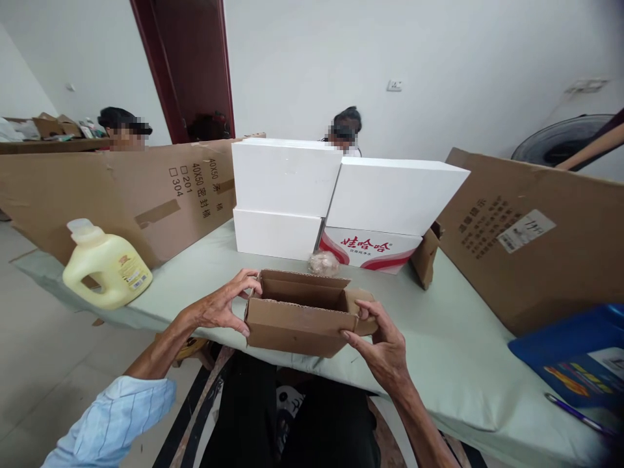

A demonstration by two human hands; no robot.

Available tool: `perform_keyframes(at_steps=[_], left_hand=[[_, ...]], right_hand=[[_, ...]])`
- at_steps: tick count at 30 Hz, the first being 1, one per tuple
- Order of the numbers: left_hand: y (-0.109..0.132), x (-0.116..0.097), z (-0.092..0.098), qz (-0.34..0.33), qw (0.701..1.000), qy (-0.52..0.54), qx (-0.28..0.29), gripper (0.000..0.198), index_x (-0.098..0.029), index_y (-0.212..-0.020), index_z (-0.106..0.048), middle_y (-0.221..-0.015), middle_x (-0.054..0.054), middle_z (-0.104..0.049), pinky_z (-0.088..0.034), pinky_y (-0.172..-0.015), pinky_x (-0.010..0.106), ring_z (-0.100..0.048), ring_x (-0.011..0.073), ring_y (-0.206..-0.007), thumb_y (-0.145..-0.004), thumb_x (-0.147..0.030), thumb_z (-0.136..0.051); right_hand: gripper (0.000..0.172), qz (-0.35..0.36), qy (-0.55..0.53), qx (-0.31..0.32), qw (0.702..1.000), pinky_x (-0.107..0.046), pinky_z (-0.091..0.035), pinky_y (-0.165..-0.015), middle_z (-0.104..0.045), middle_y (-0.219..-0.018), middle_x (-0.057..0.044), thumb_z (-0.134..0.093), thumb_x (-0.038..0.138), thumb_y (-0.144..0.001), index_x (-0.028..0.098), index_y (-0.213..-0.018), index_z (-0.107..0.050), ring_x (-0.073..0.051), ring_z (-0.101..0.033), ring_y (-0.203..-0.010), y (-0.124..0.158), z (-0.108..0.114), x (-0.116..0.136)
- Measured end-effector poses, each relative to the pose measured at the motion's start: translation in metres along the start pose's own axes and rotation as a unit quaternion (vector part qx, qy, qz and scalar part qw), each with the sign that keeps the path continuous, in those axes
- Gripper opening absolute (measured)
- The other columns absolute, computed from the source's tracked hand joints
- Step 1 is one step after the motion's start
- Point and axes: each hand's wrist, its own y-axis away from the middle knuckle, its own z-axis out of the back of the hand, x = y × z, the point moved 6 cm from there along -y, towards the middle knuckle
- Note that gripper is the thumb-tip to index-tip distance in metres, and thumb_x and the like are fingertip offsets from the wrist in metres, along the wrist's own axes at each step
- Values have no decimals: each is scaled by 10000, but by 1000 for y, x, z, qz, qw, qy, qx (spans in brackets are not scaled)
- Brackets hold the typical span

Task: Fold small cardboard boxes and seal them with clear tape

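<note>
A small brown cardboard box (pixel 297 325) stands at the near edge of the table, its top open toward me and its inside dark. My left hand (pixel 221 305) grips its left end, thumb on the near side and fingers at the far corner. At the right end, my right hand (pixel 383 341) holds the box with the thumb on the near wall and fingers curled by a raised end flap. Just behind the box lies a crumpled ball of clear tape or plastic (pixel 324 263); its exact kind is unclear.
White boxes (pixel 287 179) are stacked behind, one box (pixel 370 250) with red print. Large cardboard sheets (pixel 146 195) stand left and right. A yellow jug (pixel 110 266) is at left; a blue container (pixel 575 357) and a pen (pixel 580 414) at right. Two people sit beyond.
</note>
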Motion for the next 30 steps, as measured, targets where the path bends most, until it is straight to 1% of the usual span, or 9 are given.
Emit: perform_keyframes(at_steps=[3,6,12,16,19,21,24,27,30], left_hand=[[-1,-5,-2,-11,1000,25,15,622,-270,-1251,-558,-1542,109,-448,-465,-1126,400,-386,320,-1498,-776,-430,-927],[-1,-7,-4,-17,999,30,-11,572,-257,-1183,-561,-1432,96,-520,-462,-1115,389,-488,294,-1388,-778,-420,-929],[2,-1,-6,-4,978,-53,-203,645,-254,-1155,-565,-1329,82,-510,-482,-1117,429,-523,295,-1317,-700,-408,-996],[6,6,-15,18,931,-122,-343,682,-256,-1191,-574,-1444,123,-436,-500,-1122,486,-467,360,-1429,-694,-449,-997],[6,12,-26,32,908,-156,-387,682,-260,-1229,-574,-1457,141,-428,-502,-1130,540,-399,410,-1506,-730,-510,-966],[6,15,-30,35,900,-169,-401,682,-257,-1253,-575,-1439,148,-437,-503,-1133,569,-407,419,-1502,-762,-579,-924],[11,23,-33,33,889,-174,-423,711,-246,-1252,-586,-1397,151,-454,-529,-1109,590,-446,425,-1468,-792,-734,-822],[11,30,-35,40,878,-186,-438,779,-234,-1247,-599,-1379,155,-466,-547,-1089,619,-467,441,-1445,-791,-853,-721],[2,22,-35,39,870,-216,-442,787,-227,-1264,-622,-1467,179,-432,-570,-1044,644,-543,437,-1356,-821,-877,-659]], right_hand=[[501,-10,-27,-10,1000,-329,-516,-887,-573,-1017,-18,-877,421,-864,297,-1315,-699,-201,-571,-973,-2,1,-5],[498,-18,-35,-24,999,-325,-522,-871,-586,-1008,-18,-884,441,-850,289,-1293,-717,-203,-582,-966,-3,3,-5],[471,-52,-5,-33,998,-322,-550,-822,-635,-973,-27,-868,514,-839,263,-1214,-734,-212,-616,-913,5,5,9],[550,-93,-29,-55,994,-328,-588,-822,-672,-1264,-86,-849,471,-866,281,-1347,-662,-202,-657,-936,19,0,16],[714,-132,-62,-56,988,-344,-602,-873,-645,-1437,-121,-867,454,-854,294,-1484,-572,-221,-684,-1048,31,-4,8],[651,-144,-74,-25,986,-352,-601,-870,-710,-1329,-118,-868,486,-841,257,-1407,-643,-247,-685,-1074,38,-6,0],[345,-140,-69,74,985,-325,-567,-769,-738,-954,-59,-769,531,-906,207,-1024,-763,-225,-648,-875,49,-13,-8],[364,-142,-48,154,977,-263,-457,-658,-594,-742,9,-655,471,-970,199,-728,-635,-157,-500,-715,63,-19,-9],[404,-150,-44,193,969,-243,-335,-593,-452,-681,45,-581,401,-995,201,-660,-477,-116,-360,-656,73,-21,-7]])
